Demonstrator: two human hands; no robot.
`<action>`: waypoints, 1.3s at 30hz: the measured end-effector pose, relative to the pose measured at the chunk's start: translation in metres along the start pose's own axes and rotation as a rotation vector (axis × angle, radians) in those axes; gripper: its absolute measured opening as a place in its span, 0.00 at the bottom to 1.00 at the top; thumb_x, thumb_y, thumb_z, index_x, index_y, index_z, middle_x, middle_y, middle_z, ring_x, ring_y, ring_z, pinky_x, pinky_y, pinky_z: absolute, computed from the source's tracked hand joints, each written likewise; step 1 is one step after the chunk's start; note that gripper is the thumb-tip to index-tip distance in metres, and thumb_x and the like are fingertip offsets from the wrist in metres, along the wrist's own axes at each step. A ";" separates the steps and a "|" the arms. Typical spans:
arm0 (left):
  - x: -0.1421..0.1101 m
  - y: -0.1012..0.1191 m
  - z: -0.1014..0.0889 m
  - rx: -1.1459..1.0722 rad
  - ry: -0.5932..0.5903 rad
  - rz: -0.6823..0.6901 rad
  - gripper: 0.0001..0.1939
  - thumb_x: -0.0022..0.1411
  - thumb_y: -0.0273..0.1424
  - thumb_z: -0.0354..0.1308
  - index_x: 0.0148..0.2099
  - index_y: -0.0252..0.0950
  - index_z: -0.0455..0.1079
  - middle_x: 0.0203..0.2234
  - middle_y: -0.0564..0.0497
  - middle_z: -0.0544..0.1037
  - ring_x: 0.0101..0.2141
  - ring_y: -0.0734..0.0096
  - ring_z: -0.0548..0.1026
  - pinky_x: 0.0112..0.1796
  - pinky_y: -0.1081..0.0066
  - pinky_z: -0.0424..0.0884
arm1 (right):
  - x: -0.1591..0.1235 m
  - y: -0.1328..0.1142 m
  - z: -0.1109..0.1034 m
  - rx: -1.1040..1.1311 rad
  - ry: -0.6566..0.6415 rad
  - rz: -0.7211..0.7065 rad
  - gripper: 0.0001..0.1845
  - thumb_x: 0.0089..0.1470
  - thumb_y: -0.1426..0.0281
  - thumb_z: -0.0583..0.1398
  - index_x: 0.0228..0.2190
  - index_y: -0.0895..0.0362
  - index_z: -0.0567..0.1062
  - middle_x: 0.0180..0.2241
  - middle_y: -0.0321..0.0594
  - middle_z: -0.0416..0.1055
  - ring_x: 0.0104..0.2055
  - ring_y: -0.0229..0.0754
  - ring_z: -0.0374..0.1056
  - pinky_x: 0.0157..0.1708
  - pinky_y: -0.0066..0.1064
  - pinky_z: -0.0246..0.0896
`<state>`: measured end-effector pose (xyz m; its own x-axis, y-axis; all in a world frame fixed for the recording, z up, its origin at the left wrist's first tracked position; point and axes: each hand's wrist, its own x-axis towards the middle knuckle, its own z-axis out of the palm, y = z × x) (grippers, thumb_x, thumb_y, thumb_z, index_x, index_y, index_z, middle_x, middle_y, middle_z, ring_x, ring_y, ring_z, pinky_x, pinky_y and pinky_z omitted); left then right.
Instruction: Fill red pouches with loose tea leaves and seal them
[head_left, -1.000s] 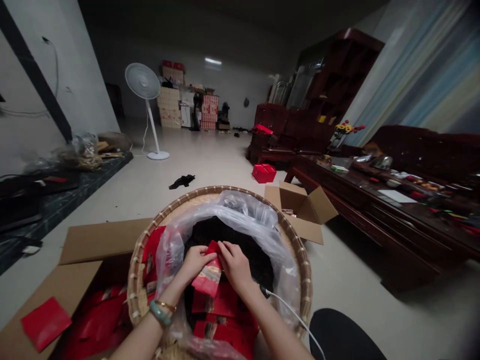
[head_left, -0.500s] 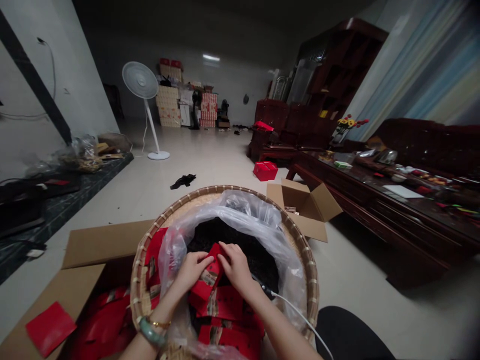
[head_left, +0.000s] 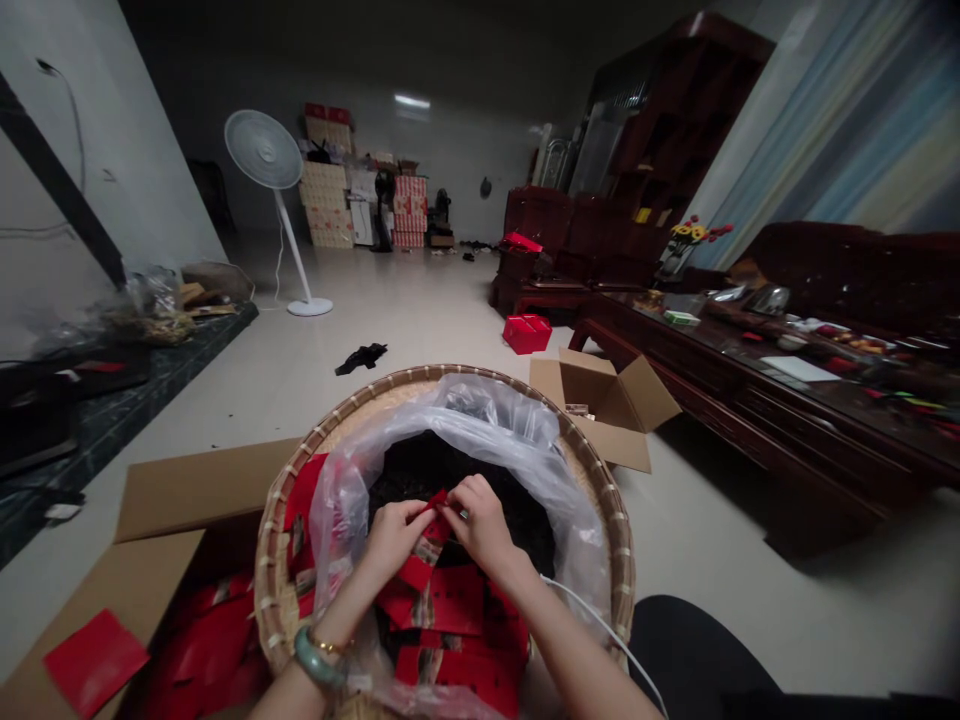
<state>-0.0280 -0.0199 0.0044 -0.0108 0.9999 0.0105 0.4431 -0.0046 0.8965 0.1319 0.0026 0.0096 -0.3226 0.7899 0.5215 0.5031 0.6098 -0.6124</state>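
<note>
A small red packet [head_left: 421, 562] with a printed picture band hangs from my fingers over the basket. My left hand [head_left: 395, 535] pinches its top edge at the left, and my right hand [head_left: 478, 518] grips the same edge at the right. Below lie several more red packets [head_left: 456, 598] inside a clear plastic bag [head_left: 581, 520]. Dark loose stuff [head_left: 465, 465] fills the bag's far part; its kind I cannot make out. All this sits in a round woven basket [head_left: 621, 560]. A white cord [head_left: 592, 607] runs out from under my right forearm.
At the left stands an open cardboard box [head_left: 161, 565] of red packets, a loose red packet [head_left: 97, 660] on its flap. Another open box [head_left: 626, 400] is beyond the basket at right, beside a dark wooden table [head_left: 720, 430]. A white fan [head_left: 307, 306] stands farther back.
My fingers have drawn together at the packet's top edge, and the right hand's fingers have curled in more. The packet's top looks narrower. The camera view has shifted slightly.
</note>
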 end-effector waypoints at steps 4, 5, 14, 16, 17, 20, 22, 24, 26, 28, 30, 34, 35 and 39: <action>0.002 -0.001 -0.007 -0.293 -0.040 -0.089 0.16 0.47 0.36 0.60 0.38 0.33 0.76 0.32 0.48 0.81 0.33 0.61 0.77 0.36 0.67 0.72 | 0.002 0.001 -0.007 0.224 0.049 0.184 0.08 0.51 0.68 0.58 0.22 0.57 0.68 0.22 0.35 0.66 0.26 0.37 0.61 0.27 0.28 0.56; 0.002 0.000 -0.009 -0.393 -0.054 -0.136 0.17 0.48 0.37 0.61 0.39 0.33 0.75 0.32 0.47 0.81 0.33 0.62 0.77 0.36 0.66 0.72 | 0.002 0.002 -0.008 0.309 0.059 0.271 0.10 0.51 0.66 0.58 0.22 0.57 0.67 0.20 0.33 0.65 0.24 0.36 0.60 0.25 0.27 0.56; -0.014 0.011 -0.005 -0.892 -0.187 -0.336 0.20 0.53 0.35 0.61 0.48 0.35 0.71 0.43 0.43 0.77 0.41 0.60 0.75 0.40 0.57 0.74 | -0.002 -0.002 -0.017 0.830 -0.374 0.448 0.20 0.45 0.57 0.62 0.34 0.60 0.76 0.33 0.41 0.76 0.35 0.44 0.70 0.42 0.38 0.62; -0.014 0.014 -0.005 -0.910 -0.205 -0.347 0.20 0.56 0.39 0.58 0.50 0.37 0.70 0.44 0.44 0.76 0.43 0.60 0.74 0.40 0.57 0.74 | -0.003 -0.001 -0.018 0.851 -0.405 0.461 0.22 0.48 0.54 0.59 0.35 0.60 0.77 0.33 0.41 0.76 0.38 0.45 0.70 0.46 0.40 0.60; -0.013 0.015 -0.006 -0.920 -0.200 -0.355 0.21 0.58 0.41 0.55 0.51 0.38 0.69 0.43 0.44 0.76 0.44 0.60 0.74 0.40 0.57 0.74 | -0.004 0.000 -0.018 0.871 -0.403 0.465 0.24 0.49 0.53 0.58 0.37 0.60 0.77 0.34 0.41 0.76 0.40 0.46 0.70 0.47 0.41 0.59; -0.011 0.016 -0.009 -0.920 -0.164 -0.379 0.24 0.59 0.45 0.51 0.54 0.39 0.67 0.40 0.45 0.78 0.41 0.61 0.76 0.39 0.57 0.73 | -0.009 -0.001 -0.019 0.952 -0.402 0.472 0.25 0.49 0.52 0.58 0.41 0.58 0.75 0.38 0.42 0.75 0.45 0.47 0.68 0.52 0.42 0.54; -0.010 0.015 -0.010 -0.887 -0.144 -0.374 0.25 0.59 0.45 0.52 0.54 0.38 0.66 0.37 0.45 0.79 0.39 0.61 0.77 0.38 0.58 0.73 | -0.011 -0.002 -0.019 1.048 -0.437 0.491 0.26 0.48 0.53 0.60 0.43 0.57 0.74 0.42 0.43 0.74 0.48 0.47 0.66 0.54 0.42 0.51; -0.008 0.014 -0.010 -0.836 -0.156 -0.359 0.26 0.58 0.45 0.52 0.54 0.38 0.66 0.37 0.44 0.79 0.39 0.60 0.77 0.37 0.59 0.73 | -0.013 -0.003 -0.019 1.174 -0.477 0.536 0.27 0.47 0.54 0.61 0.45 0.58 0.73 0.44 0.45 0.73 0.48 0.48 0.67 0.55 0.43 0.50; -0.006 0.011 -0.009 -0.752 -0.190 -0.333 0.27 0.59 0.47 0.50 0.55 0.37 0.65 0.39 0.43 0.78 0.40 0.58 0.76 0.37 0.58 0.73 | -0.013 -0.002 -0.019 1.284 -0.504 0.587 0.29 0.47 0.53 0.61 0.44 0.61 0.73 0.43 0.48 0.73 0.48 0.49 0.67 0.55 0.45 0.49; -0.003 0.008 -0.007 -0.597 -0.144 -0.265 0.28 0.60 0.48 0.47 0.56 0.36 0.64 0.41 0.41 0.77 0.43 0.56 0.75 0.40 0.56 0.71 | -0.010 0.002 -0.018 1.328 -0.512 0.630 0.30 0.48 0.50 0.59 0.42 0.62 0.74 0.42 0.49 0.74 0.49 0.50 0.66 0.55 0.45 0.48; -0.002 0.004 -0.004 -0.331 0.046 -0.091 0.29 0.58 0.47 0.49 0.58 0.36 0.62 0.46 0.41 0.74 0.47 0.55 0.71 0.45 0.55 0.67 | -0.006 0.006 -0.018 1.321 -0.507 0.655 0.30 0.48 0.48 0.56 0.40 0.60 0.75 0.42 0.47 0.74 0.51 0.49 0.64 0.56 0.44 0.46; -0.006 0.004 0.002 0.430 0.254 0.484 0.37 0.48 0.40 0.62 0.60 0.38 0.57 0.56 0.42 0.65 0.56 0.50 0.59 0.52 0.51 0.57 | 0.005 0.009 -0.019 1.292 -0.495 0.693 0.33 0.47 0.44 0.54 0.40 0.60 0.75 0.43 0.47 0.73 0.54 0.48 0.61 0.57 0.42 0.43; -0.008 0.006 0.004 0.583 0.214 0.572 0.37 0.48 0.37 0.63 0.60 0.39 0.57 0.57 0.43 0.64 0.55 0.49 0.59 0.52 0.51 0.58 | 0.007 0.007 -0.018 1.289 -0.491 0.709 0.35 0.46 0.44 0.54 0.41 0.60 0.74 0.42 0.48 0.73 0.53 0.48 0.61 0.57 0.42 0.44; -0.007 0.008 0.011 0.768 0.113 0.630 0.37 0.48 0.24 0.61 0.61 0.37 0.55 0.53 0.44 0.68 0.49 0.55 0.64 0.45 0.57 0.64 | 0.014 -0.001 -0.010 1.227 -0.447 0.701 0.36 0.46 0.42 0.53 0.39 0.61 0.74 0.39 0.46 0.74 0.48 0.47 0.65 0.54 0.42 0.48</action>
<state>-0.0146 -0.0267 0.0067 0.3573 0.8110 0.4633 0.8562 -0.4826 0.1844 0.1346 0.0124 0.0233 -0.6344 0.7547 -0.1672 -0.2455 -0.4018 -0.8822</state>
